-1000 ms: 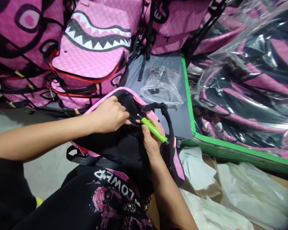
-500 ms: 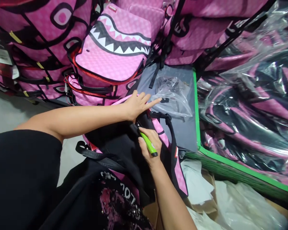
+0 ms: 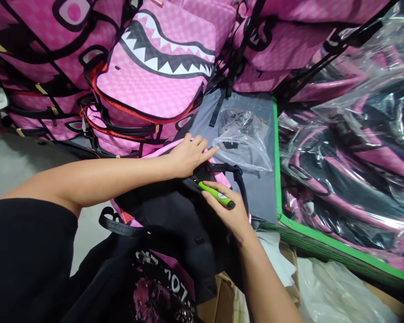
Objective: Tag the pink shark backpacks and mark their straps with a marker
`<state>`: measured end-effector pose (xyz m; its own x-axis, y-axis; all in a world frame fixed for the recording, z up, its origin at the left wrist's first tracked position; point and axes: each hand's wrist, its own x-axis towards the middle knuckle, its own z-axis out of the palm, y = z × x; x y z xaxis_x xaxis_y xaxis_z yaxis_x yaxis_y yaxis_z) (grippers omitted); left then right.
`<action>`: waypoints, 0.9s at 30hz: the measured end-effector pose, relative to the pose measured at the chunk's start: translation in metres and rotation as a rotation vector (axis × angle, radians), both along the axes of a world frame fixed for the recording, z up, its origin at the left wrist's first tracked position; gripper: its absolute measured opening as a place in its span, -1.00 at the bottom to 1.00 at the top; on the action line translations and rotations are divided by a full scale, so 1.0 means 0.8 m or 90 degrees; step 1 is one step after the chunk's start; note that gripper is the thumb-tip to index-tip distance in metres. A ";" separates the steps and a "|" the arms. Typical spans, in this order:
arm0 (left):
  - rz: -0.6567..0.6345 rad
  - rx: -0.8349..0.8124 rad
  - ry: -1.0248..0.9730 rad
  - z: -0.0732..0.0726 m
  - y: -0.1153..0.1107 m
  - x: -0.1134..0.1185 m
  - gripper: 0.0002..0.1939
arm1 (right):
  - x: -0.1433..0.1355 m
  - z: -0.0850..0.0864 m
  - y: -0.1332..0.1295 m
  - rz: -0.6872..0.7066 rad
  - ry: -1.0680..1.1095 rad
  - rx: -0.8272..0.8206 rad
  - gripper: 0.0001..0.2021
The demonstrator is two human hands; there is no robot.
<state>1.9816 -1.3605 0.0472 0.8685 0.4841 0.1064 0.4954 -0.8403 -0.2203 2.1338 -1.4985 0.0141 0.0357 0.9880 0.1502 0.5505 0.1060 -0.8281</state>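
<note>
A pink and black backpack [image 3: 168, 208] lies before me with its black panel facing up. My left hand [image 3: 190, 157] rests on its far edge, fingers stretched out and holding nothing. In my right hand [image 3: 227, 208] is a tool with a slim lime-green handle [image 3: 217, 195] and a black butt end. The tool's front end points toward the black fabric just below my left hand; I cannot make out its tip. A black strap [image 3: 227, 168] with a buckle lies at the backpack's right side.
Pink backpacks with a shark-mouth print [image 3: 158, 76] are stacked behind. A clear plastic bag [image 3: 245, 139] lies on the grey board [image 3: 262, 197]. Right of it, a green-edged bin [image 3: 343, 246] holds plastic-wrapped pink bags [image 3: 353, 157]. Cardboard [image 3: 224, 298] and crumpled plastic [image 3: 333, 287] are below.
My right hand has moved right and slightly up with the green-handled tool, which now lies at a flatter angle. My left hand has shifted slightly down and left on the backpack.
</note>
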 end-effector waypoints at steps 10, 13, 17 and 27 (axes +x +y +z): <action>0.097 -0.052 -0.035 -0.010 0.006 0.010 -0.18 | 0.006 -0.008 0.027 0.021 -0.112 0.031 -0.82; 0.095 -0.053 -0.024 -0.012 0.011 0.012 -0.28 | 0.009 -0.008 0.031 0.041 -0.102 0.026 -0.83; 0.085 -0.045 -0.016 -0.013 0.013 0.012 -0.30 | 0.010 -0.003 0.036 0.076 -0.108 0.028 -0.81; 0.088 -0.051 -0.031 -0.017 0.017 0.010 -0.34 | 0.010 0.011 0.048 0.143 -0.173 0.029 -0.77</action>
<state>1.9898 -1.3472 0.0334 0.7881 0.6067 0.1036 0.6155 -0.7776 -0.1281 2.1420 -1.4599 0.0229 -0.2292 0.9587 0.1683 0.7092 0.2829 -0.6458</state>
